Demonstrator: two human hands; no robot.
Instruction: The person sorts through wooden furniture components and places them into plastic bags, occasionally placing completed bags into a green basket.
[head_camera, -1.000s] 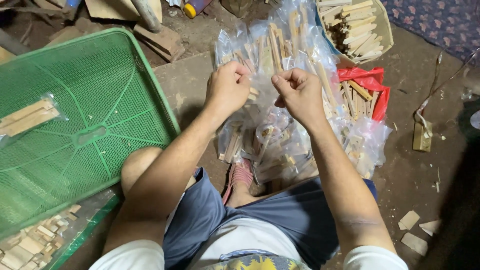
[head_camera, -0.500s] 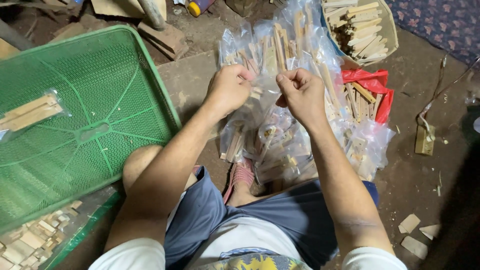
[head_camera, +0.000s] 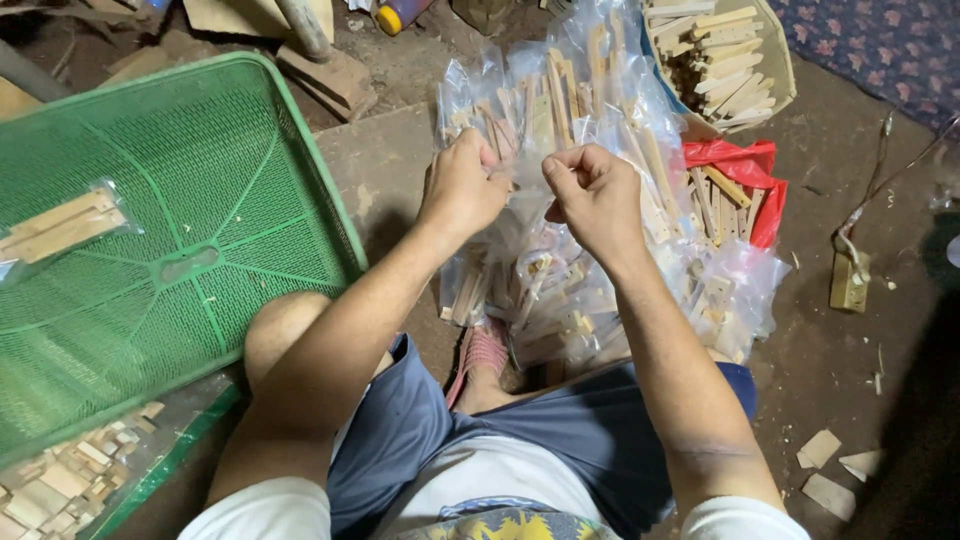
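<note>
While both fists pinch the top of one clear bag (head_camera: 520, 215) of wooden sticks, the left hand (head_camera: 462, 185) and right hand (head_camera: 597, 195) sit closed, nearly touching, above a heap of similar bags (head_camera: 600, 290). Beside it lie a red bag (head_camera: 745, 175), a stick-filled basket (head_camera: 775, 60) and a green crate (head_camera: 250, 200) (one packet (head_camera: 60, 225) inside). Since a second ago, both hands have risen slightly, wrists bent.

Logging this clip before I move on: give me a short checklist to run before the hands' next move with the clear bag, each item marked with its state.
1. Left hand grips the clear bag of wooden sticks: ok.
2. Right hand pinches the same bag, fingers curled: ok.
3. Bag's mouth closed: cannot tell, hidden by the hands.
4. Green basket beside the left arm has bare room: ok.
5. One filled bag lies in the basket: ok.
6. Pile of filled bags lies under the hands: ok.
</note>
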